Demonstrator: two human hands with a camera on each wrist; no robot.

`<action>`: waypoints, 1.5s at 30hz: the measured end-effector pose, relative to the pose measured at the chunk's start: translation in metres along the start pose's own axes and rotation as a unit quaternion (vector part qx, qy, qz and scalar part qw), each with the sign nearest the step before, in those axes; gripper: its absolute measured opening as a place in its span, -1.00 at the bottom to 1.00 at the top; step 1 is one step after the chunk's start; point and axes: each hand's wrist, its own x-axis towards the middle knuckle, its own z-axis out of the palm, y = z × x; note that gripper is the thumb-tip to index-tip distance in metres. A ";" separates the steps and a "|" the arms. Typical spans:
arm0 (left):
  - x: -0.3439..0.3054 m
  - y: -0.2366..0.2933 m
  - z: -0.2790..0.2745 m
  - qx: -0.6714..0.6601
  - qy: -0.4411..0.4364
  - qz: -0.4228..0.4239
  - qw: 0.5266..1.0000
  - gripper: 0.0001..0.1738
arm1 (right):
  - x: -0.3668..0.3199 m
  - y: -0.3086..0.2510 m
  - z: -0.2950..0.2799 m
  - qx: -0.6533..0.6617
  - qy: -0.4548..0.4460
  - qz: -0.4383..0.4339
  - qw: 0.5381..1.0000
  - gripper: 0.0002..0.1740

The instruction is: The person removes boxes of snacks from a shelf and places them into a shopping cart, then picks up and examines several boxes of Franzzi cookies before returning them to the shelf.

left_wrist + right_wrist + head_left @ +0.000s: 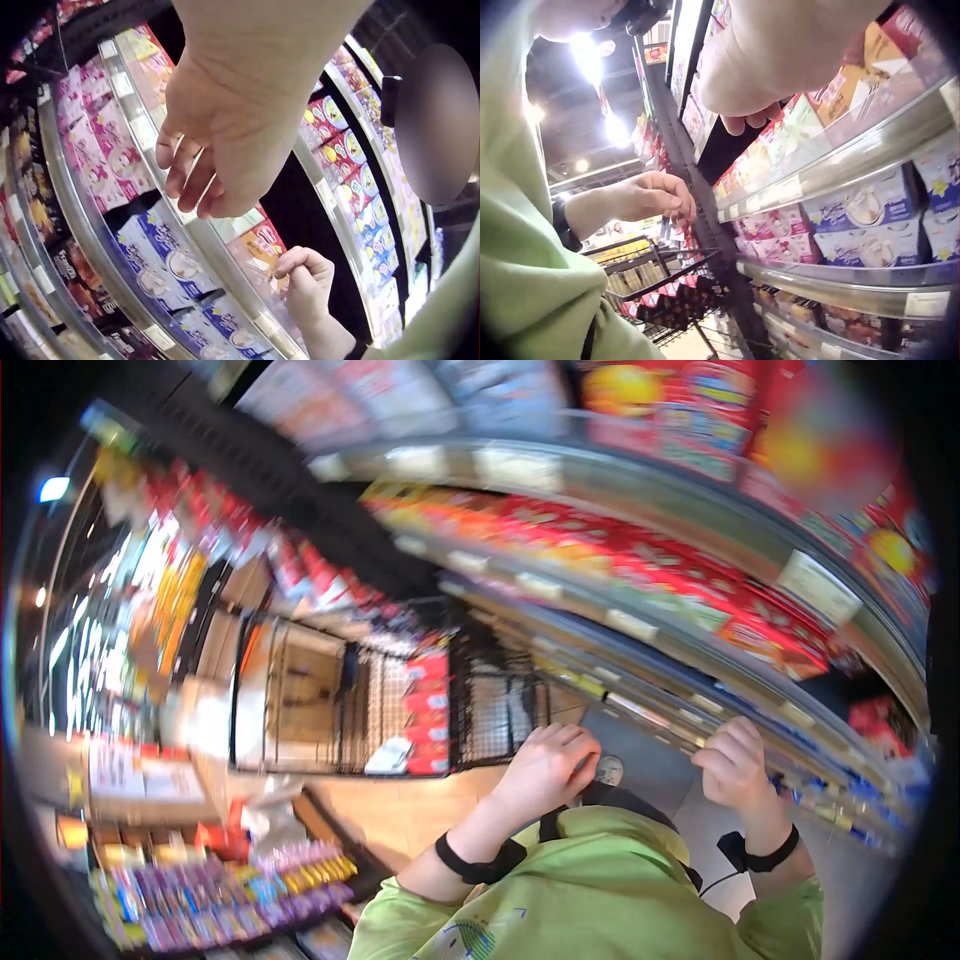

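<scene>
Both hands are raised in front of the green top, apart from each other and holding nothing. In the head view the left hand [550, 772] is at lower centre, fingers loosely bent, and the right hand [736, 762] is closer to the shelves with its fingers bent. The left wrist view shows the left hand [225, 135] large, fingers hanging loosely, with the right hand [306, 285] below it. From the right wrist, the right hand [769, 64] hangs before the shelf, touching no box, and the left hand [645, 196] is relaxed. Each wrist wears a black band.
Shelves [630, 622] of packaged goods run along the right. A wire shopping cart [340, 765] stands ahead to the left, with red boxes [428, 705] in it. A low display of purple and yellow packets [215, 895] is at lower left. Blue boxes [866, 206] line one shelf.
</scene>
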 end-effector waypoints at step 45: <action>-0.354 -0.184 -0.191 -0.057 0.194 -0.415 0.887 -0.78 | 0.250 -0.096 0.476 -0.154 -0.463 0.115 0.866 0.01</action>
